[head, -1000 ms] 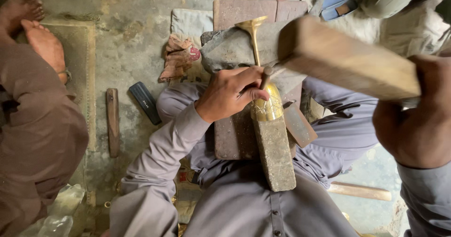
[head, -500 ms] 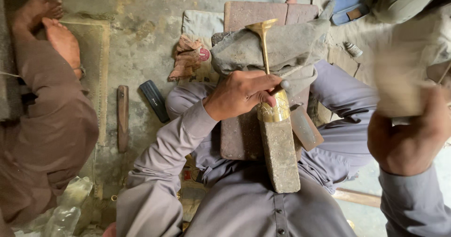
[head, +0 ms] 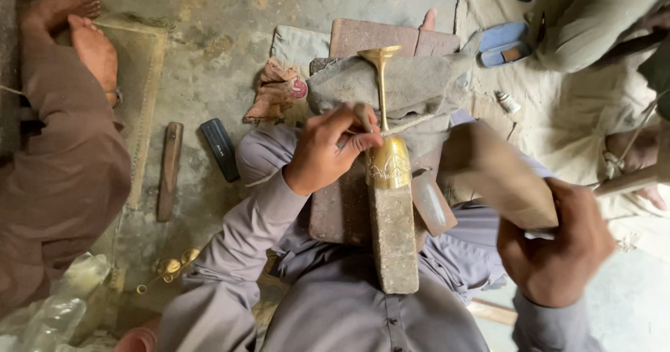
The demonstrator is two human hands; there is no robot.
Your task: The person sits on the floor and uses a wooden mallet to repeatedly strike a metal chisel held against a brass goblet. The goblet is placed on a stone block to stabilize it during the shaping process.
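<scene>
My left hand [head: 328, 150] pinches a chisel [head: 366, 118] on the goblet [head: 387, 150], which runs lengthwise away from me, while my right hand [head: 555, 251] grips the mallet [head: 492, 174] just right of it.

- Co-worker's bare feet [head: 77, 31], upper left, on mat.
- Wooden stick [head: 169, 170] & black case [head: 220, 150] on floor, side by side.
- Crumpled rag [head: 276, 90] nr grey cloth.
- Blue sandal [head: 504, 43] upper right.

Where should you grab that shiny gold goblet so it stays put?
Probably the bowl end of the goblet, pinched from the left, as the left hand is doing. The bowl is its widest part and sits over the stone block; the thin stem gives less to hold.
</scene>
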